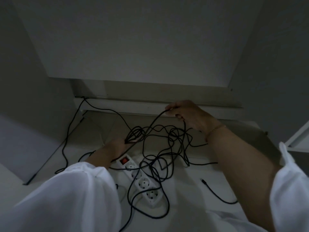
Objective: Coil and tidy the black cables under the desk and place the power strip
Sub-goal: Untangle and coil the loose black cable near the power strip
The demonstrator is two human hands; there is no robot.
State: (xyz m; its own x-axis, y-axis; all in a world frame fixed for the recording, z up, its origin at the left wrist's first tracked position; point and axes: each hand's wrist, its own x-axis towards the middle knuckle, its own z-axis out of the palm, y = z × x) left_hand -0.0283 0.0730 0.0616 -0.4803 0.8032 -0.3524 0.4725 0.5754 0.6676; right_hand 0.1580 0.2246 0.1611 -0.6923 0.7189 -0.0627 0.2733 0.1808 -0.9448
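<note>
A tangle of thin black cable (168, 144) lies loose on the pale floor under the desk. My left hand (117, 146) is closed around a small bunch of coiled loops (134, 135) at floor level. My right hand (189, 114), raised near the back wall, pinches a strand of the same cable that runs down to the coil. A white power strip (142, 180) with a red switch and several sockets lies on the floor below the tangle, with cable lying across it.
One black cable (70, 131) climbs to the skirting at the back left. A loose plug end (204, 181) lies on the floor at the right. The desk's white back panel (133, 47) and side panels close the space in. A white furniture edge (297, 138) stands at the right.
</note>
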